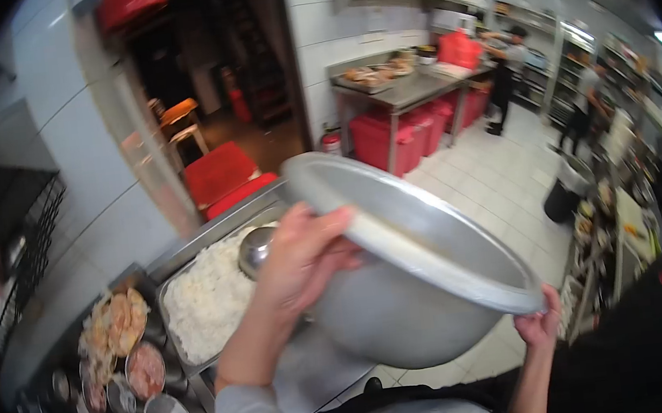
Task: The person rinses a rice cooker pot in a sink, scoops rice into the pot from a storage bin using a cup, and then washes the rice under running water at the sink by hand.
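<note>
A large round metal bowl (405, 295) is held up tilted in front of me, its wide mouth facing up and away. My left hand (307, 249) grips the rim on the near left, thumb over the edge. At the far right end of the rim, my right hand (541, 320) has its fingers closed on it. Behind my left wrist lies a rectangular pan of white rice (211, 292), with a round metal ladle (256, 251) resting on the rice. Part of the pan is hidden by my arm and the bowl.
Several metal containers of food, one with pale pink pieces (146, 369), stand at the lower left. A red chair (219, 174) is by the doorway. Farther off are a steel table (407, 89), red bins (392, 139), a black bin (564, 196) and two people working.
</note>
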`<state>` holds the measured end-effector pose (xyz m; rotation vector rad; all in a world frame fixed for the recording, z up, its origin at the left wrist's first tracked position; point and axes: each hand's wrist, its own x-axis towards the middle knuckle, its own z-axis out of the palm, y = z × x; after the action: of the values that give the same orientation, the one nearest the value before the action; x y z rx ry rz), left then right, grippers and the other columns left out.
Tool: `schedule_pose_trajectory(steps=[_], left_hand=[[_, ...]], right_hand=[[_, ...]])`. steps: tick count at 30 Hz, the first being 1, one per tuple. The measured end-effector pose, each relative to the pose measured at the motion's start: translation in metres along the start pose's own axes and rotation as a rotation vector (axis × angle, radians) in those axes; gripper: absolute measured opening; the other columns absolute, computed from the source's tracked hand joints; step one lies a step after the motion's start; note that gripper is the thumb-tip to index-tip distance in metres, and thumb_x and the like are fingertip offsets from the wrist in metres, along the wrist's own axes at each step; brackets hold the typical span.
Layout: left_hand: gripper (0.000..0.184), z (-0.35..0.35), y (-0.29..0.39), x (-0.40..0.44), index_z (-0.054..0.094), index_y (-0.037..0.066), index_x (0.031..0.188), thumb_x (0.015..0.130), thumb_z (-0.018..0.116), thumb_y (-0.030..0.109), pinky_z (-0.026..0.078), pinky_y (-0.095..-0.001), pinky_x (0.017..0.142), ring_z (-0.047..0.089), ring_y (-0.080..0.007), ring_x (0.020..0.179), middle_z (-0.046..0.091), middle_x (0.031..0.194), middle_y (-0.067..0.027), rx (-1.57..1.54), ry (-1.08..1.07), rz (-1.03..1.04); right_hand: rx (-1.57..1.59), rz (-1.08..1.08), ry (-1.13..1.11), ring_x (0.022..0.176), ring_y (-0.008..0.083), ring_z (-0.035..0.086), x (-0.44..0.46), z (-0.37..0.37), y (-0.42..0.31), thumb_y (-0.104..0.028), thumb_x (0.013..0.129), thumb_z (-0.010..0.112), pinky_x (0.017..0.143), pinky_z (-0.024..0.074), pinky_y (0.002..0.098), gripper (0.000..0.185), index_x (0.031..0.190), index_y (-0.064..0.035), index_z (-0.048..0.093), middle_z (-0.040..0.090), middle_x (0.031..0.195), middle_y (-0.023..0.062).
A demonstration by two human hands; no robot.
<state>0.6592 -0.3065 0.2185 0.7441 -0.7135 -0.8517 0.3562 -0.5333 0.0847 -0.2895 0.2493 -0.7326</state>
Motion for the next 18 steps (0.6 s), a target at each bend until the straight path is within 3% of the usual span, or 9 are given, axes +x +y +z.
schedule_pose_trajectory(steps=[2,4,6,8,12,15,16,18], left_hand=[[0.024,0.006,-0.009,0.035,0.052,0.006,0.101,0.084,0.061,0.021,0.05,-0.0255,0.058,0.064,-0.0155,0.074,0.064,0.091,-0.0082,0.076,-0.014,-0.071],[0.023,0.013,-0.027,0.07,0.054,0.007,0.1,0.084,0.062,0.022,0.052,-0.0254,0.058,0.064,-0.0151,0.074,0.065,0.088,-0.0073,-0.018,-0.084,-0.096],[0.023,0.02,-0.046,0.103,0.053,0.007,0.1,0.084,0.062,0.021,0.052,-0.0253,0.058,0.064,-0.0149,0.075,0.064,0.089,-0.0073,-0.055,-0.114,-0.122],[0.025,0.024,-0.069,0.135,0.052,0.006,0.103,0.084,0.062,0.02,0.052,-0.025,0.058,0.064,-0.0144,0.075,0.064,0.09,-0.0073,-0.081,-0.136,-0.143],[0.029,0.032,-0.121,0.193,0.051,0.005,0.107,0.083,0.062,0.018,0.053,-0.0243,0.058,0.063,-0.013,0.075,0.063,0.092,-0.0074,-0.102,-0.105,-0.136],[0.028,0.042,-0.161,0.244,0.052,0.005,0.107,0.083,0.061,0.017,0.053,-0.0243,0.058,0.063,-0.0128,0.075,0.063,0.093,-0.0073,-0.063,-0.014,-0.111],[0.028,0.044,-0.173,0.26,0.052,0.005,0.107,0.083,0.061,0.017,0.053,-0.0243,0.058,0.063,-0.0128,0.076,0.063,0.093,-0.0073,-0.039,0.024,-0.113],[0.028,0.048,-0.196,0.29,0.052,0.006,0.105,0.083,0.063,0.019,0.052,-0.0256,0.059,0.063,-0.0141,0.078,0.063,0.092,-0.007,-0.008,0.073,-0.085]], right_hand=[[-0.009,-0.096,-0.031,0.04,0.0061,0.042,0.027,-0.019,-0.025,-0.016,0.083,0.051,0.035,0.0349,0.0164,0.018,0.09,-0.0012,0.059,0.065,0.08,0.0057],[-0.05,-0.121,-0.015,0.051,0.0085,0.053,0.047,-0.022,-0.05,-0.017,0.083,0.051,0.038,0.0412,0.0164,0.022,0.097,-0.0009,0.057,0.064,0.089,0.0084],[-0.13,-0.048,-0.179,0.084,0.021,0.063,0.069,-0.03,-0.081,-0.021,0.084,0.05,0.066,0.055,0.0337,0.026,0.1,-0.0012,0.056,0.063,0.101,0.012],[-0.146,-0.013,-0.277,0.094,0.0257,0.061,0.1,-0.054,-0.115,-0.025,0.086,0.047,0.081,0.0508,0.0439,0.029,0.103,-0.0044,0.057,0.062,0.105,0.012],[-0.24,0.017,-0.097,0.096,0.0277,0.059,0.174,-0.078,-0.169,-0.03,0.087,0.046,0.083,0.0494,0.0447,0.031,0.104,-0.0057,0.057,0.062,0.105,0.0114],[-0.317,-0.033,0.238,0.096,0.0281,0.059,0.248,-0.074,-0.186,-0.033,0.087,0.046,0.083,0.0488,0.044,0.035,0.105,-0.0048,0.057,0.062,0.104,0.0112],[-0.3,0.074,0.152,0.096,0.0278,0.059,0.274,-0.084,-0.197,-0.034,0.087,0.047,0.085,0.048,0.0433,0.038,0.108,-0.0032,0.056,0.062,0.103,0.0117],[-0.345,0.143,0.229,0.089,0.026,0.061,0.325,-0.096,-0.206,-0.036,0.083,0.054,0.076,0.0514,0.0416,0.039,0.106,-0.0056,0.057,0.062,0.101,0.0106]])
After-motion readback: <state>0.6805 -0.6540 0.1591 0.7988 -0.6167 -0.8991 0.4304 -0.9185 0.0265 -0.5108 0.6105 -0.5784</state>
